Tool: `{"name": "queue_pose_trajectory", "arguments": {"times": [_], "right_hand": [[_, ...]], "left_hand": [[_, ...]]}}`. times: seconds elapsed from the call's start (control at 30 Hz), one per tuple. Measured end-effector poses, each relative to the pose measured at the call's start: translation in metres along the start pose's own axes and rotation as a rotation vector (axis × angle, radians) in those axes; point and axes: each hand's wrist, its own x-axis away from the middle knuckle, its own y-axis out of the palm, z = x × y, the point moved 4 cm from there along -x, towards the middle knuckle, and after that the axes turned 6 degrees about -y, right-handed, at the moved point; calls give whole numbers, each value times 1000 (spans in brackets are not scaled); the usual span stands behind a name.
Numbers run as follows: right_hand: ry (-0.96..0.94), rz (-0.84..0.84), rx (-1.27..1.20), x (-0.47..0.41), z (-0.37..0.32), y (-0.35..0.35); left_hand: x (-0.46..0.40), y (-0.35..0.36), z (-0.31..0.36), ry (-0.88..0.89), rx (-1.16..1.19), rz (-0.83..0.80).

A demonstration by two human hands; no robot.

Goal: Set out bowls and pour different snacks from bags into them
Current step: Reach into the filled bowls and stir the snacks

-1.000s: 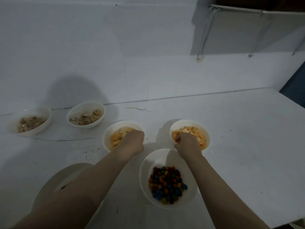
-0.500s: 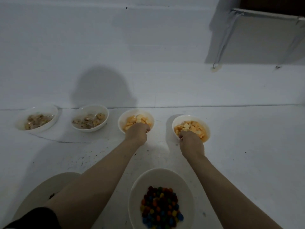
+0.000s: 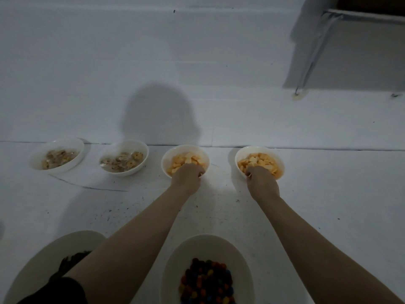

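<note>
Two white bowls of orange crackers stand at the far edge of the white table, by the wall. My left hand (image 3: pixel 187 175) grips the near rim of the left cracker bowl (image 3: pixel 167 157). My right hand (image 3: pixel 260 179) grips the near rim of the right cracker bowl (image 3: pixel 241 155). Two more white bowls with brownish cookies, one (image 3: pixel 140 150) beside the left cracker bowl and one (image 3: pixel 35 159) at the far left, line up in the same row. Close to me sits a bowl of coloured candies (image 3: pixel 186 251), and another bowl (image 3: pixel 32 266) lies under my left arm.
The white wall (image 3: pixel 197 73) rises directly behind the row of bowls. A grey box with a hanging cord (image 3: pixel 311 53) is mounted at the upper right. The white table (image 3: pixel 328 205) stretches bare to the right of my right arm.
Both hands have pushed the two cracker bowls away from me until they stand in line with the cookie bowls at the wall. The candy bowl stays near me.
</note>
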Motion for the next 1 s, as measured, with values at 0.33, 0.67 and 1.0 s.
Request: {"name": "queue_pose_trajectory", "arguments": {"times": [0.33,0.67,1.0], "right_hand": [[-210,29,-272,77,-73,-23],[-566,-151,-411,160,-209,-29],[-633,-324,-418,213,-327,14]], "left_hand": [[109,-40,-9,-38,185,325],[243,-80,-115,-270,306,473],[290,-122,-265,-432,166,489]]}}
